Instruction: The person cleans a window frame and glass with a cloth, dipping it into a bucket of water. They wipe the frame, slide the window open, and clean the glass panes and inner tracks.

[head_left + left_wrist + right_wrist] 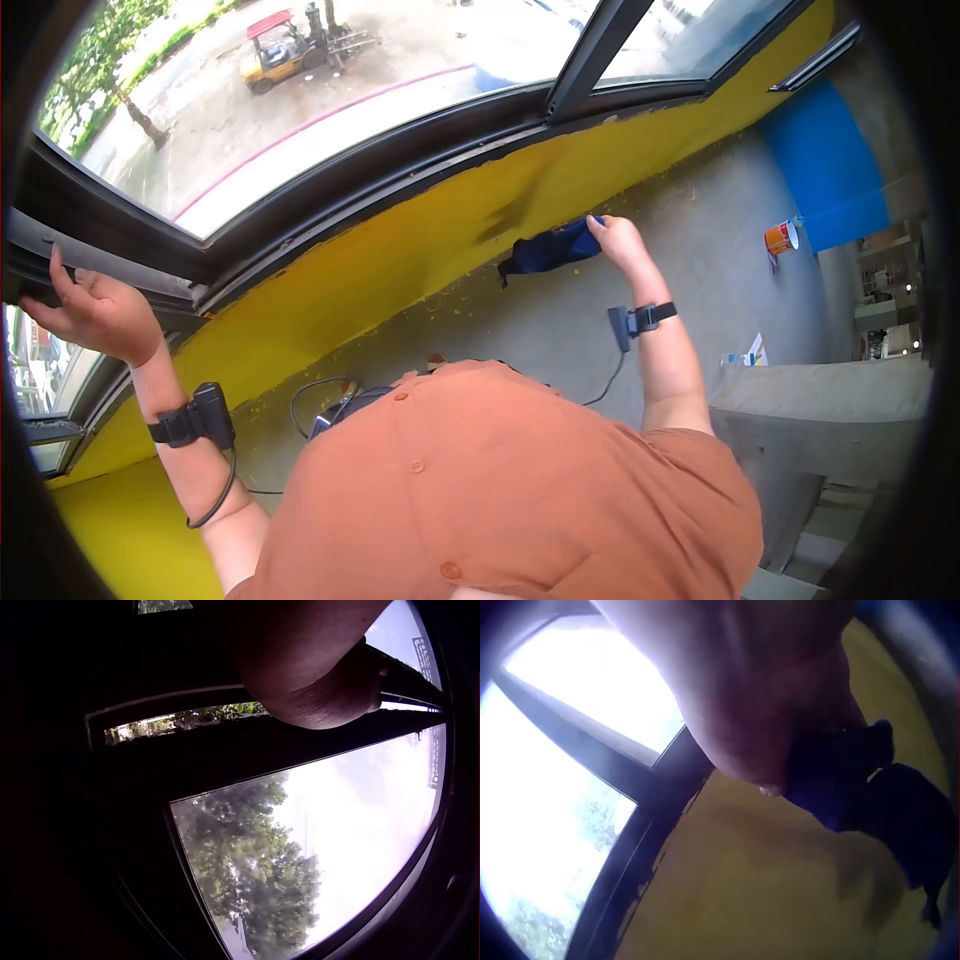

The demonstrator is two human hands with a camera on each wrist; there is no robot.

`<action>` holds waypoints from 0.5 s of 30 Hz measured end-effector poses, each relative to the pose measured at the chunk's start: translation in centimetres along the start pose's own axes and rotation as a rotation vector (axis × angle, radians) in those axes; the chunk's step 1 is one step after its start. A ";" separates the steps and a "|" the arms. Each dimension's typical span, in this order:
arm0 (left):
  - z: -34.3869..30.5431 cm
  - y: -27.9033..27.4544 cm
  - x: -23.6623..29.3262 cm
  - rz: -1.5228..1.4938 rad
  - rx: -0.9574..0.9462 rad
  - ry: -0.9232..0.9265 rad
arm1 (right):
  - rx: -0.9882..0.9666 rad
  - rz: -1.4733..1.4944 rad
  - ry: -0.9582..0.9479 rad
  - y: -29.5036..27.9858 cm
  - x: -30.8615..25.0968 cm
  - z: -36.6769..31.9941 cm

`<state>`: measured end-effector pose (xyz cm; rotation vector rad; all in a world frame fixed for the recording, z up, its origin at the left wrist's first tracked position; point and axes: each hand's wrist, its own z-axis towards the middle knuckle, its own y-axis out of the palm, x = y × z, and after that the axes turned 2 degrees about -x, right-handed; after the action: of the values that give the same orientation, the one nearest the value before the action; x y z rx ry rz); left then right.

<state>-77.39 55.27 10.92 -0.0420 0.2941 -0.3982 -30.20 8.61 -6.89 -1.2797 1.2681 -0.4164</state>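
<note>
My left hand [108, 318] is at the dark window frame [120, 225] on the left, fingers spread and partly straight, one fingertip at the grey metal strip. In the left wrist view the hand [315, 682] is a dark shape against the frame, its fingers mostly hidden. A dark blue cloth [552, 250] hangs from my right hand [622, 243], pinched at one end between thumb and fingers, in front of the yellow wall. The right wrist view shows the cloth [907, 814] drooping below the hand [772, 720].
Windows run along the top, with a forklift [280, 55] outside. Below them is a yellow wall [400, 255]. On the grey floor [700, 240] stands an orange and white bucket [780, 238], near a blue panel [825, 165]. A concrete ledge [830, 390] is at the right.
</note>
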 end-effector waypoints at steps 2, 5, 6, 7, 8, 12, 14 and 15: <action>-0.6 0.6 -0.8 -0.042 0.006 -0.002 | 0.084 0.417 0.029 2.1 0.6 -0.7; 0.1 0.2 -0.4 -0.074 0.028 0.020 | -0.038 0.827 0.039 -0.2 -1.9 -2.1; 0.4 0.0 -0.1 -0.056 0.037 0.024 | -0.017 0.913 0.039 -1.0 -2.5 -2.2; 0.5 0.1 -0.1 -0.060 0.037 0.022 | -0.013 0.912 0.042 -1.6 -3.2 -2.4; 0.4 0.3 -0.4 -0.068 0.040 0.028 | 0.006 1.003 -0.002 -2.0 -4.1 -2.5; 0.2 -0.1 -0.4 0.101 -0.022 0.033 | -0.049 1.155 -0.134 -3.2 -7.4 -3.1; 0.3 -0.3 -0.4 0.107 -0.017 0.042 | -0.090 1.180 -0.176 -3.4 -9.7 -3.4; 0.4 -0.3 -0.3 0.110 -0.011 0.050 | -0.089 1.181 -0.175 -3.2 -10.1 -2.9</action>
<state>-77.65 55.15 11.42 -0.0260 0.3464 -0.2883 -34.83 14.56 1.13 -0.4421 1.6498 0.5862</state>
